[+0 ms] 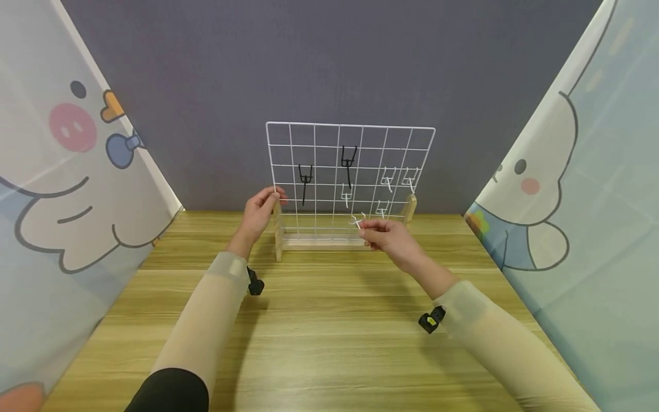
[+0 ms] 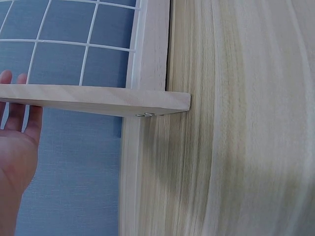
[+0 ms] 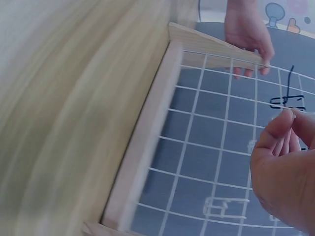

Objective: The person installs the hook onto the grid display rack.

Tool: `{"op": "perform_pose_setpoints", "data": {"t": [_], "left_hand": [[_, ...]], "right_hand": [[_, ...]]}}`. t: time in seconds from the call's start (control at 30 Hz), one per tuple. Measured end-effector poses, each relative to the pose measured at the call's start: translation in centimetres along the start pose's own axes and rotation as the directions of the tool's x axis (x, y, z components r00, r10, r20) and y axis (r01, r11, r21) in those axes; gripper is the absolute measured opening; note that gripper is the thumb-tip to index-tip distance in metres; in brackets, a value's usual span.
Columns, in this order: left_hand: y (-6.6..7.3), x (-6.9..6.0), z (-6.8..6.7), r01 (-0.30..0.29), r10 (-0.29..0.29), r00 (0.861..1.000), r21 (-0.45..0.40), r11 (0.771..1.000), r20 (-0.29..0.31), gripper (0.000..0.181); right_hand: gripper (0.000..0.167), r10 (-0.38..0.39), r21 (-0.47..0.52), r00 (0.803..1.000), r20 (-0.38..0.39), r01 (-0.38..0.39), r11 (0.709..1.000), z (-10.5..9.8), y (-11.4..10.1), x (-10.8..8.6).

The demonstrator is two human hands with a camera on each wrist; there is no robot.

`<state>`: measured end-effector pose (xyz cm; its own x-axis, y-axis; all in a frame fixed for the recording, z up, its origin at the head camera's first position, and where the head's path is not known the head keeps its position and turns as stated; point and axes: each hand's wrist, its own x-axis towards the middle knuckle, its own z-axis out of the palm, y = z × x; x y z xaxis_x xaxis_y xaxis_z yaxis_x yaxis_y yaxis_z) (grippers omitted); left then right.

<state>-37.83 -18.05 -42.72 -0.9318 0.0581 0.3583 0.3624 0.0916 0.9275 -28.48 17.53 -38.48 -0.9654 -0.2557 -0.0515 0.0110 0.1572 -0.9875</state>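
A white wire grid panel (image 1: 350,125) stands in a wooden stand (image 1: 329,245). My left hand (image 1: 257,214) holds the top of the stand's left wooden end piece (image 1: 278,237); in the left wrist view its fingers reach past the wood. Between thumb and fingers, my right hand (image 1: 393,241) pinches a white hook (image 1: 356,222) in front of the grid's lower middle. The hook is mostly hidden by the fingers in the right wrist view. Two black hooks (image 1: 305,179) hang on the grid, and several white hooks (image 1: 387,181) hang mostly toward its right side.
The stand rests on a wood-grain table (image 1: 309,332) near its back edge. Behind it rises a dark grey wall (image 1: 329,63). Cloth panels with cartoon animals line the left (image 1: 67,189) and right (image 1: 576,189) sides.
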Motion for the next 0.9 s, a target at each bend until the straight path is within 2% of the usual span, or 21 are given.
{"op": "perform_pose_setpoints", "data": {"t": [0.23, 0.47, 0.73, 0.9], "left_hand": [[0.1, -0.1, 0.1, -0.007, 0.007, 1.0, -0.011, 1.0, -0.006, 0.025], [0.1, 0.0, 0.1, -0.001, 0.001, 1.0, -0.017, 1.0, -0.007, 0.025], [0.0, 0.1, 0.1, -0.001, 0.001, 1.0, -0.022, 1.0, -0.022, 0.022], [-0.2, 0.0, 0.0, -0.003, 0.003, 1.0, -0.019, 1.0, -0.017, 0.025]], "right_hand": [[0.031, -0.073, 0.006, 0.994, -0.075, 0.074, 0.997, -1.4, -2.4, -0.4], [0.035, -0.1, -0.054, 0.985, -0.138, 0.093, 0.994, -3.1, -5.2, -0.7], [0.038, -0.143, -0.049, 0.972, -0.186, 0.136, 0.99, -4.6, -7.3, -0.3], [0.025, -0.176, -0.022, 0.958, -0.225, 0.175, 0.984, -5.4, -8.1, 0.3]]}}
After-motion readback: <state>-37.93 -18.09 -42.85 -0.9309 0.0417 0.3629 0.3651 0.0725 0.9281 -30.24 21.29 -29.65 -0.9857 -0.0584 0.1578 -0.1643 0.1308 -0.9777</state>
